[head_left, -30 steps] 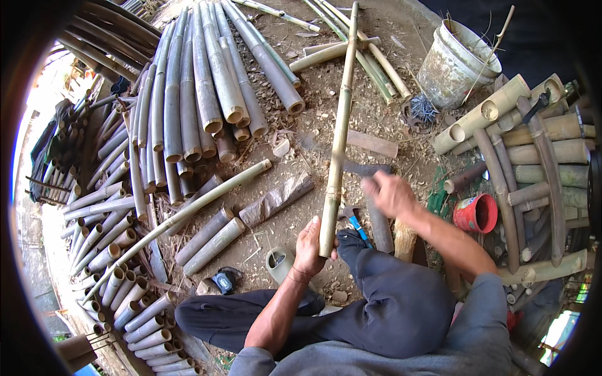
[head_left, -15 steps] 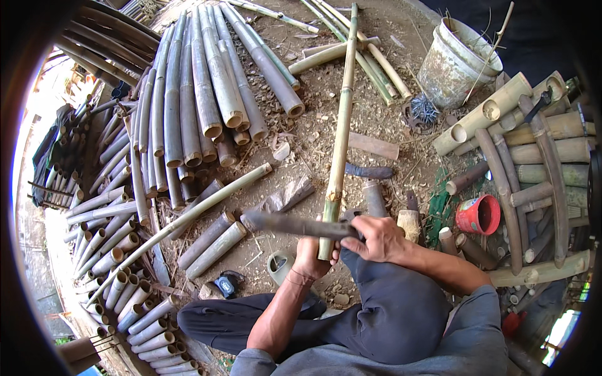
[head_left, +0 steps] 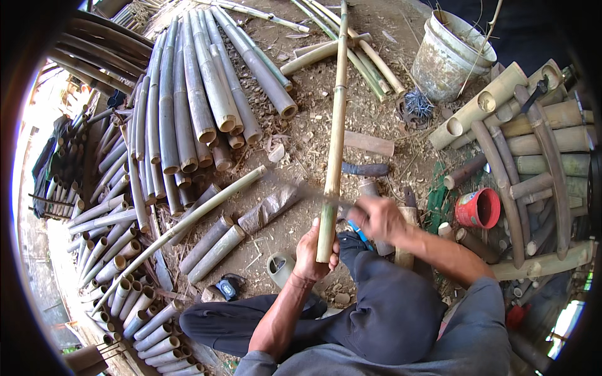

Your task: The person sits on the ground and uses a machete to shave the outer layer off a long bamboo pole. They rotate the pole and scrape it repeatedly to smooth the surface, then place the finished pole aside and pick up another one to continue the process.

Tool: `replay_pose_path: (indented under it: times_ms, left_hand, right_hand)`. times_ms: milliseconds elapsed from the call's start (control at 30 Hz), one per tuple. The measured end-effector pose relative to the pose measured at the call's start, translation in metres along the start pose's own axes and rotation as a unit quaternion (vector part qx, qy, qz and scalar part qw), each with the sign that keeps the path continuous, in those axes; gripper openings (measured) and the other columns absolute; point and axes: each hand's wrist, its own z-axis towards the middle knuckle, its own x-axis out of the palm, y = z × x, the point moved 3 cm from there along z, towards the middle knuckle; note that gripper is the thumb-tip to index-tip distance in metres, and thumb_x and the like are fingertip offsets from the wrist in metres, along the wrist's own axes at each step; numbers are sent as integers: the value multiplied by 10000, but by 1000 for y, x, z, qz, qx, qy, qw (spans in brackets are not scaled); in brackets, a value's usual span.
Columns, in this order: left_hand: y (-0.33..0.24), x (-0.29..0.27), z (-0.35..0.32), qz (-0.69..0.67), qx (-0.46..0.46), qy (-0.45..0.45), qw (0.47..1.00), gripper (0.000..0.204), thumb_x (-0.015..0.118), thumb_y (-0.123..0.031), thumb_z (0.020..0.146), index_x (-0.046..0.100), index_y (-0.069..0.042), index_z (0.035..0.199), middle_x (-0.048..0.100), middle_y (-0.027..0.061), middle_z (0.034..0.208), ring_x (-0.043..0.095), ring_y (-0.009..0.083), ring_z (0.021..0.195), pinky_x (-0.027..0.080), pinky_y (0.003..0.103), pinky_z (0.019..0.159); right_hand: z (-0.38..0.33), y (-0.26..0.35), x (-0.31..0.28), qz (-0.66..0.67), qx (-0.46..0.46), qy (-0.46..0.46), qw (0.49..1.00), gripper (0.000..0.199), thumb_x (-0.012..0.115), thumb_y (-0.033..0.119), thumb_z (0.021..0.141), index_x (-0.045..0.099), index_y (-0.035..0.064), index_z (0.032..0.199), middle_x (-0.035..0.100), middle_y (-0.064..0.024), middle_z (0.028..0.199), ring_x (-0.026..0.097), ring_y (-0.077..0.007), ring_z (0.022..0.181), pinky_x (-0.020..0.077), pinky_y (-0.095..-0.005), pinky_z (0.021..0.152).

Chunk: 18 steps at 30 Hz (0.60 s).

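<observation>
Bare forearms, a grey-blue short-sleeved shirt [head_left: 464,338] and dark trousers [head_left: 376,313].

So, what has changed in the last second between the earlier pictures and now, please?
The right hand first reached toward the ground, then came back with a long dark blade and swung it at the thin pale bamboo pole; now the motion-blurred blade lies across the pole. The left hand kept gripping the pole's lower end. The grey bamboo stack and white bucket stayed put.
</observation>
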Motion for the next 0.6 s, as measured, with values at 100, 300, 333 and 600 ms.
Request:
replay_pose_path:
  times_ms: [100, 300, 333, 600]
  left_hand:
    - [8, -17, 6, -97, -32, 33, 994, 584, 356, -626, 1000, 560, -79, 994, 573, 72, 633, 526, 169, 388, 439, 264, 340]
    - [0, -11, 5, 23, 33, 38, 998, 612, 374, -599, 1007, 560, -16, 1009, 597, 104, 660, 568, 188, 421, 483, 281, 359]
    - [1, -10, 5, 18, 31, 36, 999, 606, 372, -589, 1012, 562, -12, 1007, 598, 106, 660, 567, 190, 421, 484, 283, 361]
    - [2, -16, 2, 24, -1, -13, 1000, 584, 338, -567, 1029, 585, -38, 1003, 589, 90, 633, 569, 179, 473, 486, 304, 438]
  right_hand:
    - [5, 17, 7, -7, -87, -74, 994, 628, 388, 625, 995, 572, 81, 741, 546, -78, 546, 536, -198, 417, 430, -380, 378]
    - [-7, 24, 9, -19, -98, 11, 995, 593, 437, 647, 965, 563, 108, 752, 543, -62, 584, 568, -203, 466, 468, -388, 415]
    - [-8, 24, 6, -29, -133, -41, 990, 583, 455, 644, 958, 585, 107, 772, 557, -58, 598, 573, -210, 468, 488, -389, 425]
    - [-8, 27, 8, -52, -155, -43, 986, 526, 513, 566, 971, 580, 98, 742, 591, -48, 603, 530, -180, 446, 458, -365, 412]
